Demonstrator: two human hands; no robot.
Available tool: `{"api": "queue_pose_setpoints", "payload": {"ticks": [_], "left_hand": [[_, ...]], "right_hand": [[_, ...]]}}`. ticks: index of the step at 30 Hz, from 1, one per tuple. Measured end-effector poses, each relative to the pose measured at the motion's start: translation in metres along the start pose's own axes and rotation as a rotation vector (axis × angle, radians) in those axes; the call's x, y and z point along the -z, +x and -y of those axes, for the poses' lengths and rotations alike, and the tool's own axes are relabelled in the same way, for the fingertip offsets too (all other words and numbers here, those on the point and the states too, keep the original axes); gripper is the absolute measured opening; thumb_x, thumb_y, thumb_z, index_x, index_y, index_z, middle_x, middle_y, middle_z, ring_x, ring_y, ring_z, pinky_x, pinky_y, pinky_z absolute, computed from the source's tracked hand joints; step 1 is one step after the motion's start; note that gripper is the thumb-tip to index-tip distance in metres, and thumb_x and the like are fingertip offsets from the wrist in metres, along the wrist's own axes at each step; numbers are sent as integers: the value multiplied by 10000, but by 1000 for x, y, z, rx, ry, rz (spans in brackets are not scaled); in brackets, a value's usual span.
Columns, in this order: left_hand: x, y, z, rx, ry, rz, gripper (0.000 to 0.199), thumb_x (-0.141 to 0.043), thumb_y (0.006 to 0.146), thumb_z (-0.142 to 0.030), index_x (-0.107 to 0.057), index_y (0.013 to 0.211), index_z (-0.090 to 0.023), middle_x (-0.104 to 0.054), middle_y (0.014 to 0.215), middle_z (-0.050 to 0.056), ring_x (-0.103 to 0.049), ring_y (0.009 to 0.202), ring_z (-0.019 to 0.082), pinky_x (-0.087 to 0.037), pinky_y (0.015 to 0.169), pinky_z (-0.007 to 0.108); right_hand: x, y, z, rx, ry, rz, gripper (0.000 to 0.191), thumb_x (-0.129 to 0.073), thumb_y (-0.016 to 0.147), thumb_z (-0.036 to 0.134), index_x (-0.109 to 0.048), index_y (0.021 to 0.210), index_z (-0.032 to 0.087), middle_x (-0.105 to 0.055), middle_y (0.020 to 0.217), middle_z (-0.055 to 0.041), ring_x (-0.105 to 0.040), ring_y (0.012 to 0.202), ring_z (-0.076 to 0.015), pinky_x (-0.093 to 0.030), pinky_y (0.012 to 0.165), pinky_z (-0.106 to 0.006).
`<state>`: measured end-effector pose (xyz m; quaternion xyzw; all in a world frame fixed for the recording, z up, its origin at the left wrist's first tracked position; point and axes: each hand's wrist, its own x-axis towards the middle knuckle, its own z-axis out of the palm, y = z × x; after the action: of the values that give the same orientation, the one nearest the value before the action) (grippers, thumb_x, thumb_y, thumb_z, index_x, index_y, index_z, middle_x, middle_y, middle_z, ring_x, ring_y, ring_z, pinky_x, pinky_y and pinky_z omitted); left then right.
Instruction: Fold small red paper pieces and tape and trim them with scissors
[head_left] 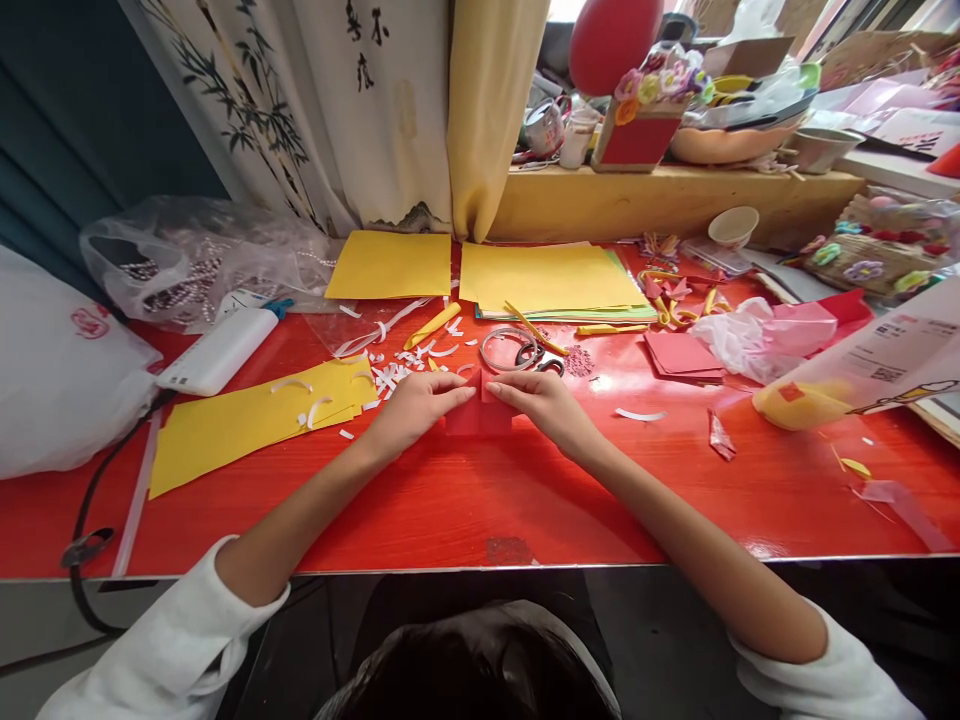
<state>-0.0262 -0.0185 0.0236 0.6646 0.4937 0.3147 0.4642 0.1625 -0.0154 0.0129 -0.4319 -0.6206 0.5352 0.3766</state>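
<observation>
A small folded piece of red paper [480, 415] is between my two hands, near the middle of the red table. My left hand [415, 408] pinches its upper left part between thumb and fingers. On the other side, my right hand [546, 405] pinches the upper right part, its fingertips close to those of the left. Just beyond the paper lie black-handled scissors [551, 366] and a roll of clear tape [510, 349]. White paper scraps [391, 378] are scattered beside my left hand.
Yellow sheets [255, 425] lie at the left, with more yellow paper [551, 278] at the back. A white power strip [219, 350] is on the left. Red squares [682, 357] and a clear bag with yellow contents [795, 405] are on the right.
</observation>
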Motion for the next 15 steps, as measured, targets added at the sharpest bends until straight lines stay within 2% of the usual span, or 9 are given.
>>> {"api": "queue_pose_setpoints", "payload": {"ticks": [9,15], "left_hand": [[-1,1,2,36,-103,36,302,-613,743,-437,-675,754,-142,-648,747,12,-555,687,131,-416,654,229],[-2,1,2,48,-97,41,317,-623,737,-439,-686,820,-140,-639,730,9,-549,676,128,-412,645,227]], "right_hand": [[3,-1,-1,32,-80,27,336,-570,793,431,-686,845,119,-629,762,-47,-525,677,-139,-412,623,-259],[5,0,-3,27,-108,31,318,-563,805,406,-667,807,105,-592,701,-36,-480,614,-113,-373,571,-244]]}}
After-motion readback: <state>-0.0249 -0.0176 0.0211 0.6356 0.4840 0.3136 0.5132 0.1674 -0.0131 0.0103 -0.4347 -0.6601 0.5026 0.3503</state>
